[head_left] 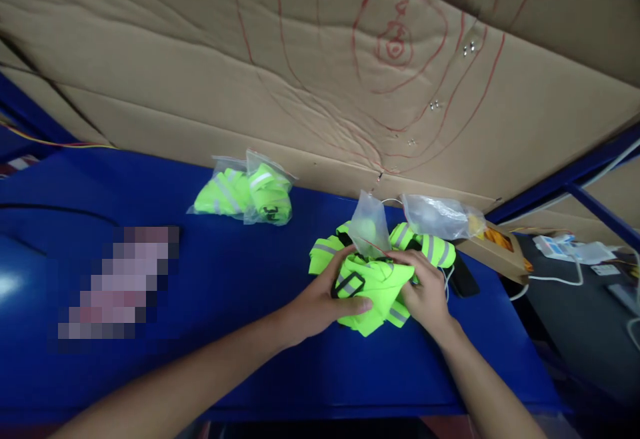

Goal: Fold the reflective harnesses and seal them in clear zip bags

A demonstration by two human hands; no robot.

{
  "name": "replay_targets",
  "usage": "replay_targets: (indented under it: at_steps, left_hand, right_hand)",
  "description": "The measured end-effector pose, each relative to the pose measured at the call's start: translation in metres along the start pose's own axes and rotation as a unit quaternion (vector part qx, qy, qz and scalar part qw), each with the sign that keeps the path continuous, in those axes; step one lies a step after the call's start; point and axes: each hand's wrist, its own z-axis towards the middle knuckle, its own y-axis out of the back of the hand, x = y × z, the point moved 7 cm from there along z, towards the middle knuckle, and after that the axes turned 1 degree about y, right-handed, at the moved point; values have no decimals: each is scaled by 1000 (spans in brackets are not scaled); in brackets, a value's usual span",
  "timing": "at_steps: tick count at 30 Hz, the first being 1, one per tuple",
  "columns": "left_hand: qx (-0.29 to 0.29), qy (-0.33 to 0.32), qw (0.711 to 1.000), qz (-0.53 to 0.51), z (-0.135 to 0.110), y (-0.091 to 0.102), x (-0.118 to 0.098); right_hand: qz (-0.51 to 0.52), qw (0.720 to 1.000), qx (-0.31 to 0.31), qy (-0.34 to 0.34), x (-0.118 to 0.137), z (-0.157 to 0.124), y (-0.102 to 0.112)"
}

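Observation:
A bundle of neon-green cloth with grey reflective strips and black buckles (375, 285) lies on the blue table (225, 305). My left hand (320, 302) grips its left side, thumb pressed on top near a buckle. My right hand (425, 292) clasps its right side with fingers curled over the fabric. More of the same green cloth (430, 245) lies just behind, with a clear plastic bag (370, 229) standing against it.
Two bagged green bundles (245, 195) lie further back on the left. Another clear bag (440, 215) and an open cardboard box (495, 245) sit at the right, with white cables and a small device (570, 252) beyond. A creased cardboard wall (320, 72) rises behind.

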Motion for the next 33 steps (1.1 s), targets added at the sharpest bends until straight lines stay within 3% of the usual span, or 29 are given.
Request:
replay_targets:
  at_steps: [5, 9, 16, 19, 22, 29, 31, 33]
  left_hand:
    - [30, 68, 997, -14, 1, 0, 0]
    - [22, 72, 997, -24, -1, -1, -2]
    - [5, 88, 996, -26, -2, 2, -3]
    - [3, 79, 997, -9, -1, 3, -4]
    - [4, 65, 998, 1, 0, 3, -5]
    - [37, 15, 997, 65, -1, -4, -3]
    - [25, -3, 996, 86, -1, -3, -1]
    - [0, 1, 997, 75, -1, 0, 3]
  right_hand:
    - [-8, 998, -3, 65, 4, -5, -3]
    - [-34, 996, 3, 86, 7, -4, 1]
    - [-165, 980, -15, 110, 7, -1, 25]
    - [-76, 995, -12, 67, 5, -1, 25]
    - [50, 998, 7, -25, -1, -1, 19]
    - [208, 959, -6, -194, -26, -5, 11]
    - [224, 950, -13, -217, -29, -7, 10]
    - [200, 960, -24, -195, -23, -6, 12]
